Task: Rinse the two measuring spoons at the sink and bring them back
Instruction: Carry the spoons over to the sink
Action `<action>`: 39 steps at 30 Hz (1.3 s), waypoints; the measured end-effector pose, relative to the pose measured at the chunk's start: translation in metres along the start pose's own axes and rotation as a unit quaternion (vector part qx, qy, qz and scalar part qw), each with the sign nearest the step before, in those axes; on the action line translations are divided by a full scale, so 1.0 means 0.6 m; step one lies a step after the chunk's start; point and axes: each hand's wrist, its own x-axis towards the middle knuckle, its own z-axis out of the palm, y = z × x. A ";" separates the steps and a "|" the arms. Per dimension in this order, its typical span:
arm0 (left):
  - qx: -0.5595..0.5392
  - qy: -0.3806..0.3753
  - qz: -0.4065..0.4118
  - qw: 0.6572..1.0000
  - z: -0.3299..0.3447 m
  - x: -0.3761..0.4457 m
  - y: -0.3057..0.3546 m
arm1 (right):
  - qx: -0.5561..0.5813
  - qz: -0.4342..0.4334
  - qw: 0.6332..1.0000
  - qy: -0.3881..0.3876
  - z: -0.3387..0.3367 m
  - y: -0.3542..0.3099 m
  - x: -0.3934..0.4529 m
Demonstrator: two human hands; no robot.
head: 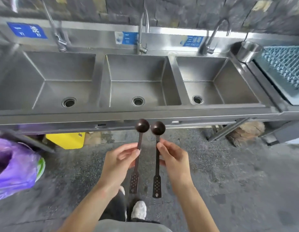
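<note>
Two dark long-handled measuring spoons point away from me, bowls up, side by side. My left hand (pixel 119 162) grips the handle of the left spoon (pixel 142 125). My right hand (pixel 174 159) grips the handle of the right spoon (pixel 158 128). Both bowls hover just short of the front rim of a steel triple sink (pixel 102 114). The middle basin (pixel 138 86) lies straight ahead, with its tap (pixel 142 30) above it. The perforated handle ends hang below my hands.
The left basin (pixel 50 84) and the right basin (pixel 217 82) each have a tap. A steel cup (pixel 247 51) and a blue rack (pixel 286 64) sit at the right. A purple bag (pixel 13 164) and a yellow bin (pixel 66 139) stand on the floor at the left.
</note>
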 end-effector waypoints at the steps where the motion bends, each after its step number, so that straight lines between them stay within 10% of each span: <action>1: -0.005 0.010 -0.003 1.000 -0.003 0.018 0.005 | -0.007 0.001 1.000 -0.005 0.009 -0.006 0.021; 23: -0.019 0.081 -0.138 0.987 -0.146 0.668 0.139 | -0.177 0.080 0.980 -0.051 0.312 -0.096 0.676; 39: 0.058 0.174 -0.267 0.946 -0.132 0.975 -0.093 | -0.262 0.217 0.940 -0.039 0.381 0.136 0.989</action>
